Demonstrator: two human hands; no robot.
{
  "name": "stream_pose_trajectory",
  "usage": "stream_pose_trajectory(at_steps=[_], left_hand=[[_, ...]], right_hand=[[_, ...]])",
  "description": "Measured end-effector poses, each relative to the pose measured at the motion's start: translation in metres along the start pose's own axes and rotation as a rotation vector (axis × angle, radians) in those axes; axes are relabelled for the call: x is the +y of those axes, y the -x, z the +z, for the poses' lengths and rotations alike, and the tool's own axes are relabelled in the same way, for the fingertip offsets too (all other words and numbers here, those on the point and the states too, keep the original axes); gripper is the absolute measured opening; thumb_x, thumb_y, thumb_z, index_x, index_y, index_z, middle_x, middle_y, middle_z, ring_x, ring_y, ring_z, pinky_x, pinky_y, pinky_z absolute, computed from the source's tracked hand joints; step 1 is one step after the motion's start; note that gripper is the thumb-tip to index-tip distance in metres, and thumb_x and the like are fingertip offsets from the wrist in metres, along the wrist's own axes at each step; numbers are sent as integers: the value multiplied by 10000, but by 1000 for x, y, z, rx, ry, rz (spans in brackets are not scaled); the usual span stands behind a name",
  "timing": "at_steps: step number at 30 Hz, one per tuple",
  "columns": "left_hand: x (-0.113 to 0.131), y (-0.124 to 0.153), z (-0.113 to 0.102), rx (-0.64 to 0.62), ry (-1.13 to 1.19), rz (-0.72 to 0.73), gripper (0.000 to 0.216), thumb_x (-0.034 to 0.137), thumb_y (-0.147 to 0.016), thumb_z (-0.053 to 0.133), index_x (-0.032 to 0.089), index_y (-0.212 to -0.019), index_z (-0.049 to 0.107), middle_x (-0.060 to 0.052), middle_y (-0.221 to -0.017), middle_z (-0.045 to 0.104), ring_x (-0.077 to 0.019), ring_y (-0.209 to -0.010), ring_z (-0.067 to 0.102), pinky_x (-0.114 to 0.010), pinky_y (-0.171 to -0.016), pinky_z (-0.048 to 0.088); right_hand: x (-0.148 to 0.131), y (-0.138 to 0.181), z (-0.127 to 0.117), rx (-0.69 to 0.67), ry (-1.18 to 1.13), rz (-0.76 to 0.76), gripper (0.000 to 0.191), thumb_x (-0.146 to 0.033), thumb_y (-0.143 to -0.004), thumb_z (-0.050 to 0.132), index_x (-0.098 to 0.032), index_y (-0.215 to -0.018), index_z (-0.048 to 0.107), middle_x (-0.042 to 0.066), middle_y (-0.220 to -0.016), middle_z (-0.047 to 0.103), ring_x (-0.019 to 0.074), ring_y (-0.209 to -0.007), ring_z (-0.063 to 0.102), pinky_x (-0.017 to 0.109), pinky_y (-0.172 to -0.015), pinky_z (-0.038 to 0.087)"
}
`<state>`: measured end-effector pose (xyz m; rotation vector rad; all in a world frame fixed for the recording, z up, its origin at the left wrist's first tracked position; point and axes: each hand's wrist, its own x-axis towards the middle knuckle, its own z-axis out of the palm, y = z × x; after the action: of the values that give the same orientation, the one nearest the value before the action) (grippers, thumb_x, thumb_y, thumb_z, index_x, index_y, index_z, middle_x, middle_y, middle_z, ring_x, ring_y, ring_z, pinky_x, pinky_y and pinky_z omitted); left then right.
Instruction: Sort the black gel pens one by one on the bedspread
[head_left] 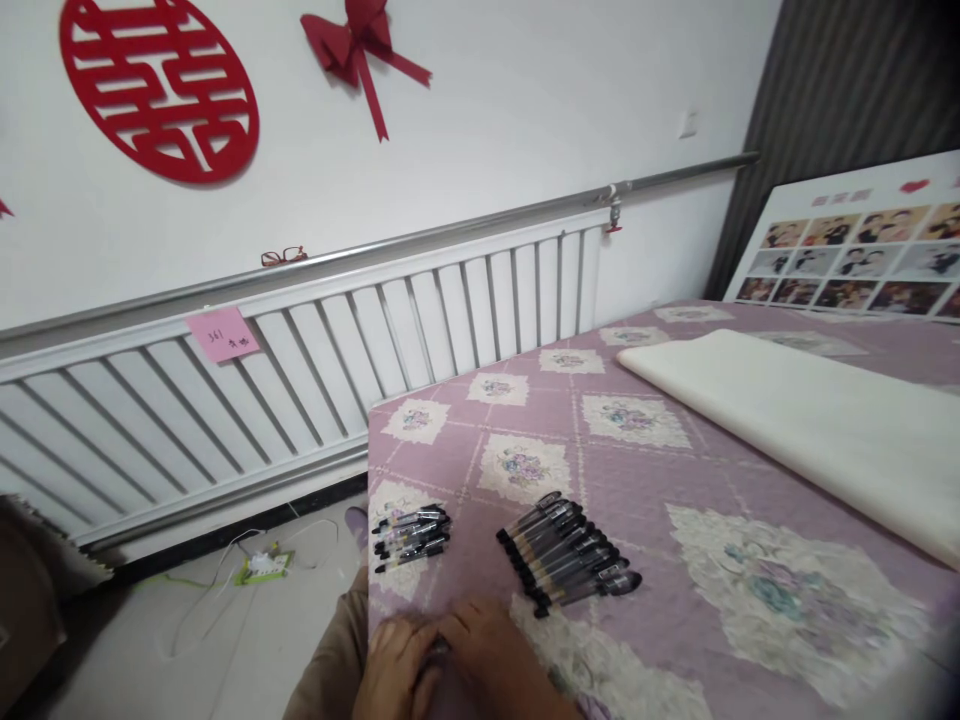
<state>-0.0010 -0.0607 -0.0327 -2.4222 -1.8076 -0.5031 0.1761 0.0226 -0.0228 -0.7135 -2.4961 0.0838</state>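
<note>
Both my hands rest together at the near edge of a purple flowered bedspread [637,470]. My left hand [394,665] and my right hand [491,650] have their fingers curled round a small dark thing between them [439,648], too hidden to name. Just beyond my hands lies a small group of black pens [411,535] on the left. A longer row of several black pens [570,555] lies side by side to the right.
A folded cream cloth [810,420] lies across the bed at right, with a photo board [855,255] leaning behind it. A white slatted radiator cover [300,380] with a pink note [222,334] lines the wall. Cables and a green item [259,567] lie on the floor.
</note>
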Motion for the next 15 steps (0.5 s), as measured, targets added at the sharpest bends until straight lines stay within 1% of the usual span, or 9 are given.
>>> stream_pose_trajectory(at_steps=[2, 4, 6, 9, 12, 15], left_hand=[[4, -3, -4, 38, 38, -39, 307, 230, -861, 529, 265, -1159, 595, -36, -977, 676, -179, -880, 616, -299, -802, 497], [8, -5, -8, 71, 68, -97, 256, 244, -881, 510, 268, -1111, 620, -31, -958, 674, -177, -872, 612, -299, -790, 490], [11, -7, -12, 76, 100, -168, 214, 255, -896, 491, 265, -1050, 639, -24, -920, 671, -179, -852, 607, -316, -790, 480], [14, -8, -15, 47, 149, -237, 179, 265, -897, 491, 256, -984, 647, -19, -886, 662, -189, -839, 596, -337, -783, 464], [15, -10, -17, 27, 181, -264, 145, 282, -879, 525, 254, -947, 650, -18, -875, 659, -201, -836, 588, -347, -780, 447], [20, -13, -19, 32, 194, -314, 118, 286, -870, 545, 247, -910, 649, -17, -867, 652, -212, -843, 581, -362, -796, 427]], right_hand=[[2, 1, -3, -18, 8, 12, 113, -178, -754, 698, -229, -801, 609, -11, -775, 679, 174, -728, 596, 282, -652, 362], [7, 3, -14, -41, 12, 46, 88, -191, -766, 685, -229, -793, 610, -9, -773, 677, 175, -732, 596, 285, -662, 362], [13, 5, -27, -62, -4, 107, 70, -174, -796, 646, -233, -819, 616, -10, -801, 676, 175, -767, 598, 287, -694, 363], [21, 6, -40, -96, -41, 206, 152, -134, -804, 626, -248, -904, 625, -12, -871, 676, 184, -841, 597, 299, -755, 355], [24, 4, -40, -116, -37, 253, 159, -131, -802, 624, -253, -905, 634, -6, -889, 676, 191, -871, 587, 313, -772, 338], [22, 0, -35, -61, -47, 268, 147, -145, -827, 599, -259, -909, 644, 6, -929, 677, 190, -925, 567, 318, -803, 318]])
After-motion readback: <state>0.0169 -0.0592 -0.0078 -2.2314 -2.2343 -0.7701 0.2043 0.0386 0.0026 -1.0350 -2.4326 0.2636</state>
